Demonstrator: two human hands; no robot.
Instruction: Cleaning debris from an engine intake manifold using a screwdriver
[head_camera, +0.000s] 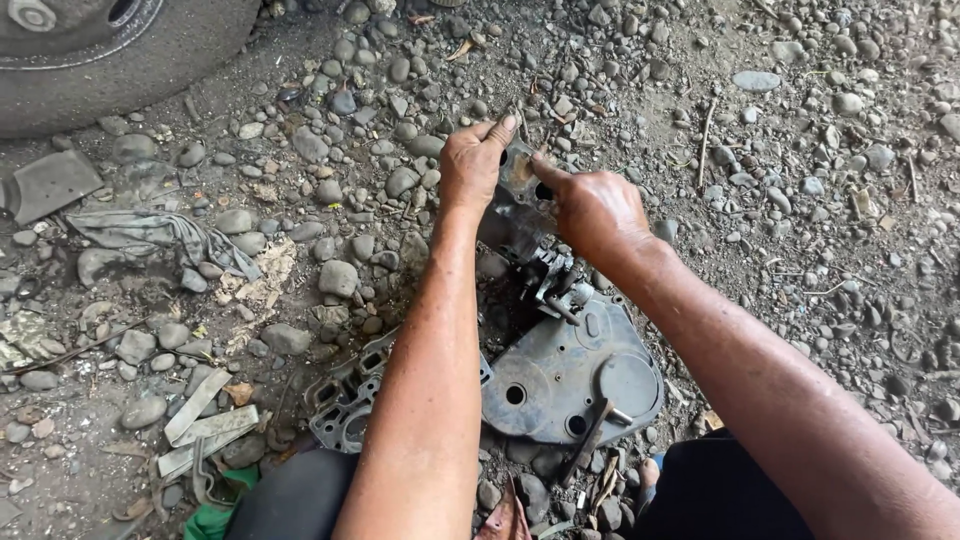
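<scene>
Both my hands grip a greasy dark metal part (517, 205) held above the gravel ground. My left hand (472, 165) clasps its left edge, thumb up along the top. My right hand (592, 212) holds its right side, the thumb pressing toward a hole in the part. Below the part hangs a small metal mechanism (553, 278) with rods. A flat grey engine cover plate (575, 375) with round holes lies on the ground under my forearms.
A grey gasket-like casting (345, 405) lies left of the cover plate. A tyre (110, 50) fills the top left corner. A dirty rag (165, 235), flat metal strips (205, 425) and a green scrap (215, 515) lie on the stony ground. My knees are at the bottom edge.
</scene>
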